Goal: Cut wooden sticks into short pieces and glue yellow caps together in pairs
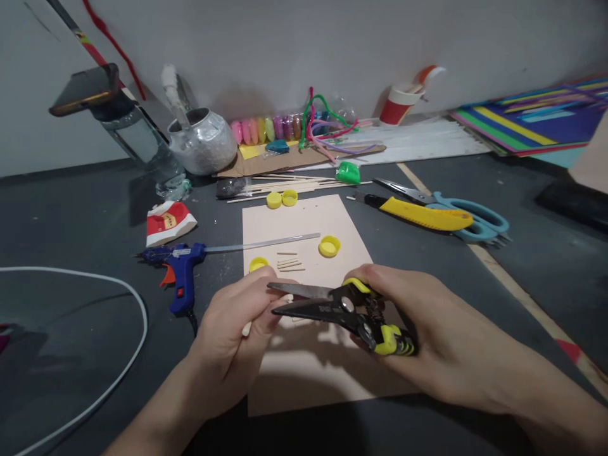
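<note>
My right hand (418,316) is closed round the black and yellow handles of a pair of snips (332,304), whose blades stand apart and point left. In my left hand (242,310) a thin pale wooden stick (246,329) is pinched, one end showing below the fingers and the other between the blades. Both hands are over a pale sheet (294,380). Short cut sticks (289,262) lie on the sheet beyond my left hand. Yellow bottle caps (329,246) lie around them, one (259,263) partly behind that hand.
A blue glue gun (183,272) with its long glue stick lies left, and a white cable (137,304) loops near it. Right are a yellow utility knife (422,214) and blue-handled scissors (479,218). Behind lie long skewers (304,184), a silver pot (204,142) and a paper cup (399,106).
</note>
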`<state>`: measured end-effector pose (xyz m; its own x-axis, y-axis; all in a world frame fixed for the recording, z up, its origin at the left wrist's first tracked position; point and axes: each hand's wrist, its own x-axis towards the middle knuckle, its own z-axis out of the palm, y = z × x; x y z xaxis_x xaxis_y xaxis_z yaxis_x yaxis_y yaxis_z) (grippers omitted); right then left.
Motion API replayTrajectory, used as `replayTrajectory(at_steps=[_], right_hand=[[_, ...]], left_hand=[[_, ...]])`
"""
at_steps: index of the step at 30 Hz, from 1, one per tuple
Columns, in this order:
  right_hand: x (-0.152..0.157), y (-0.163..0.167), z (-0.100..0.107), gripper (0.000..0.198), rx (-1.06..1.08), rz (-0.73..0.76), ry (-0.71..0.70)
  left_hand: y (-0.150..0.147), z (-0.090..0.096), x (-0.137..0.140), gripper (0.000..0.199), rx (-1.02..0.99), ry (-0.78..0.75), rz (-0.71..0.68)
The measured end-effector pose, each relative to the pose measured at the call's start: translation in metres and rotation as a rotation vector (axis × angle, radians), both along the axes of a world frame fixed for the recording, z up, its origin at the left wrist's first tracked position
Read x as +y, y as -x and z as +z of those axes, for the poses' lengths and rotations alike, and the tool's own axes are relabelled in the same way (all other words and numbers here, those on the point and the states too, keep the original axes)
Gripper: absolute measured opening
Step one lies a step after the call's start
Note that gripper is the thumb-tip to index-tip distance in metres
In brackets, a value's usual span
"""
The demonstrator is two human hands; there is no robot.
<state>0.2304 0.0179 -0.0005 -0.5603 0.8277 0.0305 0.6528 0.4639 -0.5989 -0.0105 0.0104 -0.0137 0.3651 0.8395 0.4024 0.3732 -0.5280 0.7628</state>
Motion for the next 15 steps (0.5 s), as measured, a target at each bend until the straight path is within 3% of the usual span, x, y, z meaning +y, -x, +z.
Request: replayTrajectory(at_steps=[15], right_hand=[[-0.0014,-0.0004,0.0014,0.009,-0.073,-0.015,-0.04]], left_hand=[[0.0032,-0.0041,-0.0019,0.022,0.056,-0.083,-0.004]])
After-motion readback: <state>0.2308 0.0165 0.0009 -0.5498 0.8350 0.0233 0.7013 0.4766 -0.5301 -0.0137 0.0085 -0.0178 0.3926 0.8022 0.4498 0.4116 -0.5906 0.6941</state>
